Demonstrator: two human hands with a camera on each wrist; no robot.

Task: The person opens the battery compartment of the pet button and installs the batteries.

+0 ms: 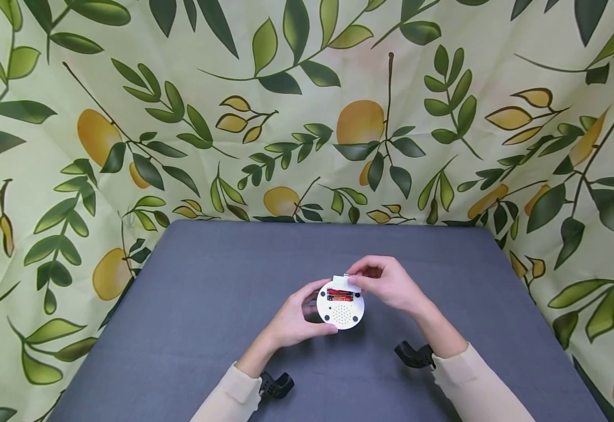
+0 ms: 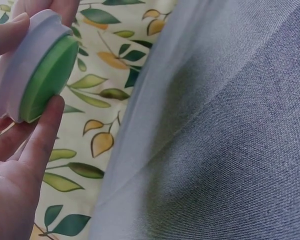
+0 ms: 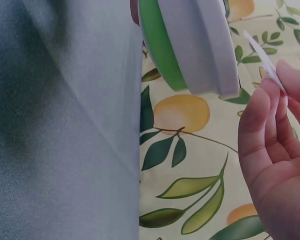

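Observation:
My left hand (image 1: 293,319) holds a round white battery-powered device (image 1: 341,315) by its rim, above the grey table. Its back faces up in the head view, with a patch of small holes, dark round feet and an uncovered battery compartment. Red batteries (image 1: 340,295) lie inside that compartment. Between the thumb and fingers of my right hand (image 1: 393,284) is a thin white battery cover (image 3: 262,57), at the compartment's upper edge in the head view and apart from the device in the right wrist view. A green front (image 2: 50,77) shows on the device's other side, touched by a left fingertip.
The grey cloth-covered table (image 1: 222,269) spreads beneath both hands. Behind it and at its sides hangs a leaf-and-fruit patterned cloth (image 1: 307,129). Black wrist mounts (image 1: 277,385) sit at both sleeve cuffs.

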